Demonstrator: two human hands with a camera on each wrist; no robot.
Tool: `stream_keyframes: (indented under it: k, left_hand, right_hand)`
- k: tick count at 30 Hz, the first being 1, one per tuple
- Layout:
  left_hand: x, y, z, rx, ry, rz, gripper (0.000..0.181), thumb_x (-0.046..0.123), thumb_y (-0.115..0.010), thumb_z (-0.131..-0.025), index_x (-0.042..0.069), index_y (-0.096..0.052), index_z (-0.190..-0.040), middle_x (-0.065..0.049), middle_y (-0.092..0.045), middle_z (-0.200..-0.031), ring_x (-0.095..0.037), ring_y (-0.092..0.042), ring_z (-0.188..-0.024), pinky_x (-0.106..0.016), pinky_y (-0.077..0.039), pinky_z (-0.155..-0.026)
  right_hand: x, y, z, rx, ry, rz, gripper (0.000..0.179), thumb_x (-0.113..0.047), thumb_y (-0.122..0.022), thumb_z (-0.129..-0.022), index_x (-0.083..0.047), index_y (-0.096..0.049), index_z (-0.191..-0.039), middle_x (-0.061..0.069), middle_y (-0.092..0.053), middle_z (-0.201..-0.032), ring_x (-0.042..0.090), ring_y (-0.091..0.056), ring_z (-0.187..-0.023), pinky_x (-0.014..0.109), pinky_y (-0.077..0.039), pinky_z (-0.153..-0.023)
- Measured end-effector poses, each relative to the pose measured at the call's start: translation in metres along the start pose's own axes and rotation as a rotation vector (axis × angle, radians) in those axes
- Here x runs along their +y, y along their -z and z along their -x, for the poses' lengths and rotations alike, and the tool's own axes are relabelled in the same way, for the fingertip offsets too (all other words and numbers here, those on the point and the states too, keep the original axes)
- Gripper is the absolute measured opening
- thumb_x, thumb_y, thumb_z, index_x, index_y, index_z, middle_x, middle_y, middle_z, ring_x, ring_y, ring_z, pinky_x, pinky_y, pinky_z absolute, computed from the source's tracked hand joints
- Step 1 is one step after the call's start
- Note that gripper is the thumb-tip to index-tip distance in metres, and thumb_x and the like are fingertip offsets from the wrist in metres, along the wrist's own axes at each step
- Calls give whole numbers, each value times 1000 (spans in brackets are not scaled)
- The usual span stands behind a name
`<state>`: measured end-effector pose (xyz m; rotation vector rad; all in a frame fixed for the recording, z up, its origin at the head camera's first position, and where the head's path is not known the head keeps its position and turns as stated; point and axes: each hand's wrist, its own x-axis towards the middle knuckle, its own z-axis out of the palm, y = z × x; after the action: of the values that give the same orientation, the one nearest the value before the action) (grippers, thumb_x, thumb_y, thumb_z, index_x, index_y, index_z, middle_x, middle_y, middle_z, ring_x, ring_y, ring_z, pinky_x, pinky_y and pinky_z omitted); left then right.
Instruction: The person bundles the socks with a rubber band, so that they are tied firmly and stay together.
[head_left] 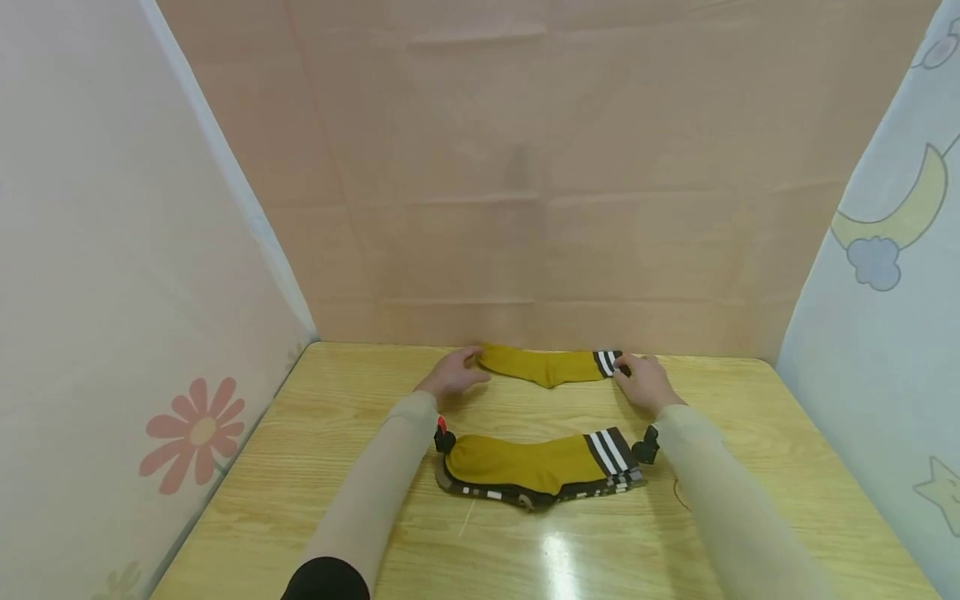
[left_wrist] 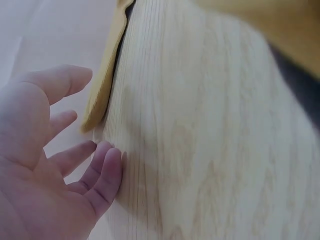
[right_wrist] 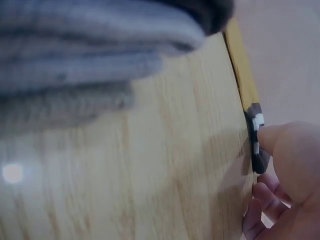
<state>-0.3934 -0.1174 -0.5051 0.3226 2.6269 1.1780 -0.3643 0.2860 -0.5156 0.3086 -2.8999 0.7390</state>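
A mustard sock (head_left: pixel 536 364) with a black cuff and white stripes lies flat near the table's back edge, toe to the left. My left hand (head_left: pixel 456 372) is at its toe, fingers loosely bent; in the left wrist view the thumb and fingers stand apart, pinching nothing. At the cuff, my right hand (head_left: pixel 647 383) pinches the striped end; the thumb (right_wrist: pixel 272 137) lies against the cuff (right_wrist: pixel 257 135), though the index finger is mostly hidden. Nearer me, between my forearms, another mustard sock (head_left: pixel 517 462) lies on top of a stack of dark patterned socks (head_left: pixel 525 498).
The light wooden table (head_left: pixel 360 500) ends at a tan cloth backdrop (head_left: pixel 525 208). White printed sheets hang at the left (head_left: pixel 112 250) and right (head_left: pixel 885 375) sides. The sock stack's layered cuff ends (right_wrist: pixel 75 55) appear close up in the right wrist view.
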Motion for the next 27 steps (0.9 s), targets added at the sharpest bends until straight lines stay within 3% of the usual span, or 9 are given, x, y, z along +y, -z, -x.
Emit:
stream_keyframes:
  k: [8,14,22,27]
  left_hand:
    - [3,-1,1,20,28,-4,65,36,-72,-98,18,-51,-157,-8,-40,-167,-34,-36,-153,-54,-34,-121]
    - [2,-2,3,36,-1,13,59,31,-73,-100,10,-56,-152,-10,-47,-162,-33,-38,-152,-50,-31,-124]
    - [-2,2,0,58,18,45,47,31,-74,-99,8,-67,-140,-11,-63,-145,-33,-55,-136,-50,-45,-113]
    - [-10,2,-2,73,10,47,28,31,-74,-100,13,-78,-121,-6,-71,-128,-28,-63,-121,-47,-52,-103]
  right_hand:
    - [2,-5,-5,33,15,50,22,-11,-62,-103,5,-70,-115,29,-68,-111,49,-57,-106,65,-47,-93]
    - [0,-4,-4,28,5,58,18,-11,-67,-99,4,-71,-108,26,-67,-102,45,-57,-99,62,-48,-90]
    - [-3,-1,-8,15,2,41,17,-8,-68,-95,5,-72,-105,23,-67,-98,40,-57,-93,59,-48,-89]
    - [-1,-3,-9,-18,-13,19,17,-7,-67,-93,5,-72,-103,22,-68,-99,36,-60,-88,57,-52,-84]
